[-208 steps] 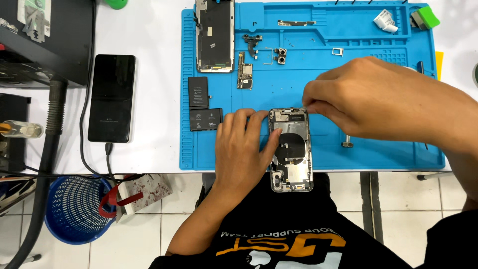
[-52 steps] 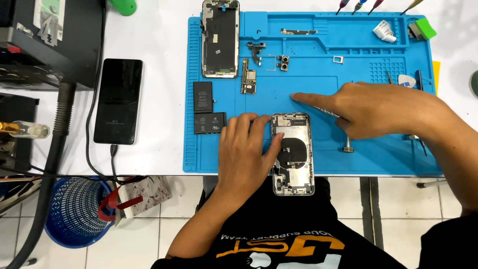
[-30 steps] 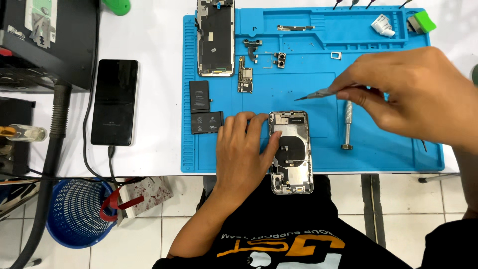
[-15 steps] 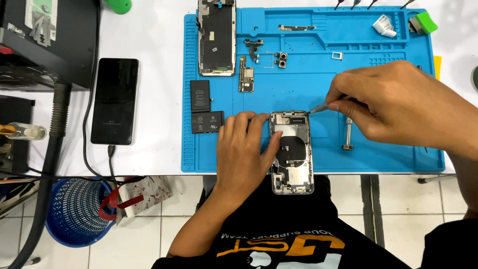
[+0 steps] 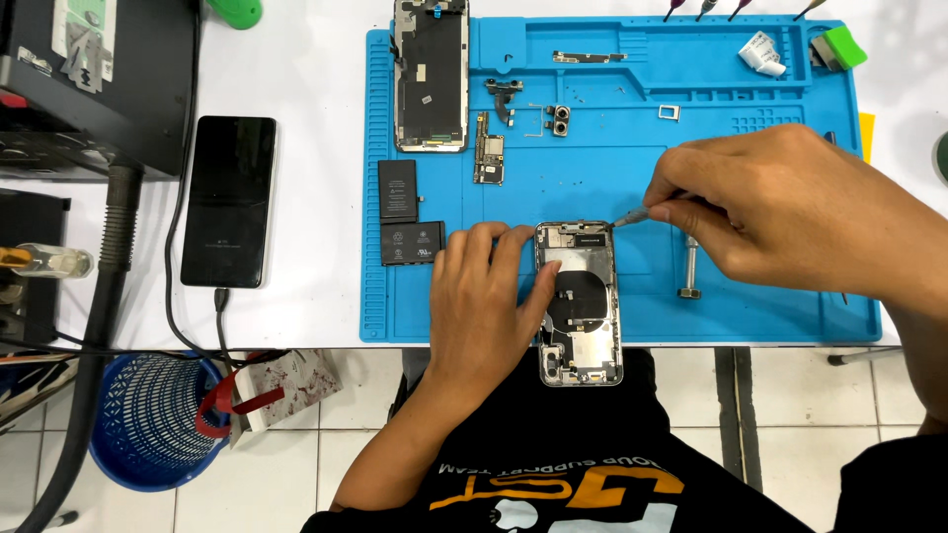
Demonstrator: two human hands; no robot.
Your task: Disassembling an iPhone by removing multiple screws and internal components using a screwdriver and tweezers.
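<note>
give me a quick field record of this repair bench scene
left hand: left hand flat on the opened phone housing, steadying it
right hand: right hand holds tweezers, tip at the housing's top right corner
surface: blue repair mat
on mat: detached screen, L-shaped battery, screwdriver
off mat: black phone on a cable

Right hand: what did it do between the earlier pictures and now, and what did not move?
The right hand went out to the right side of the blue mat, took hold of tweezers, and brought their tip back to the top edge of the opened phone housing. The left hand stayed pressed on the housing. The battery, the screen assembly and the black phone did not move.
</note>
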